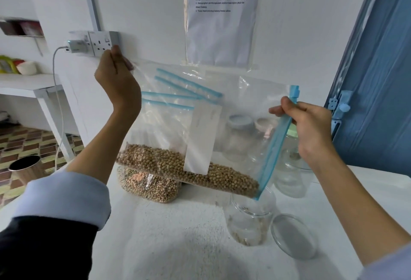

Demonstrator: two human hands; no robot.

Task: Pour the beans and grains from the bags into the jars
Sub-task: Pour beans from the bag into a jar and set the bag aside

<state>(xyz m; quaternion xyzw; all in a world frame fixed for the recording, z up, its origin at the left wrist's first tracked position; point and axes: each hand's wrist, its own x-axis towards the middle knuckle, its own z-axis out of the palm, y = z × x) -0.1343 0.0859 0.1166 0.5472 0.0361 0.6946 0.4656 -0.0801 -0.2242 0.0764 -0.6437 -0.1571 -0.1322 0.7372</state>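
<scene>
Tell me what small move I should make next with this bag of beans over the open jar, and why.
Probably lift the left hand a little higher. The bag already slopes down to its blue zip corner at the open jar, steadied by the right hand, yet most beans lie along its bottom edge.

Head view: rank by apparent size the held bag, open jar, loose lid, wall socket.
1. held bag, by far the largest.
2. open jar.
3. loose lid, a bit smaller than the jar.
4. wall socket, smallest; it is farther away, so its rank is unsure.
</scene>
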